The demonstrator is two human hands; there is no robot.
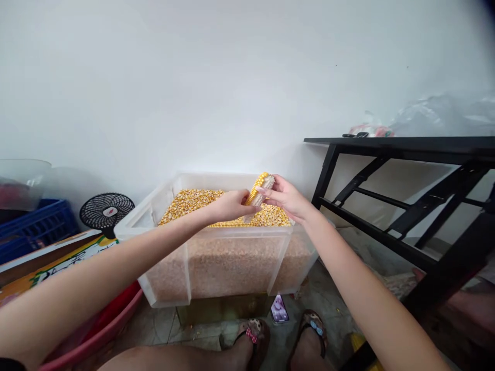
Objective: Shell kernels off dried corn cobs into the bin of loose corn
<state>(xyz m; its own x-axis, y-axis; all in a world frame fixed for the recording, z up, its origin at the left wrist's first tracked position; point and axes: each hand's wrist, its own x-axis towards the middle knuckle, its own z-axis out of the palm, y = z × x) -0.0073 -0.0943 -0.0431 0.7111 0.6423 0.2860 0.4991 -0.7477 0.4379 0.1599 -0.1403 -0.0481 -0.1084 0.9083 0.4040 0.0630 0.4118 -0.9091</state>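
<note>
An ear of corn (258,190) is held tilted above the plastic bin, between both hands. Yellow kernels cover its left side, while pale bare cob shows on its right. My left hand (232,204) is closed around the lower end. My right hand (285,196) grips the upper right side, thumb lying across the bare part. Beneath them the translucent plastic bin (232,233) is filled high with loose corn kernels (193,201). Along the bin's near side, partly behind my left hand, lies another row of yellow kernels, seemingly a second ear.
A black folding table (386,147) stands at right with plastic bags (436,116) on it. At left are a black fan (107,211), a blue crate (38,226) and a pink basin (96,335). A phone (279,309) rests on the floor near sandalled feet.
</note>
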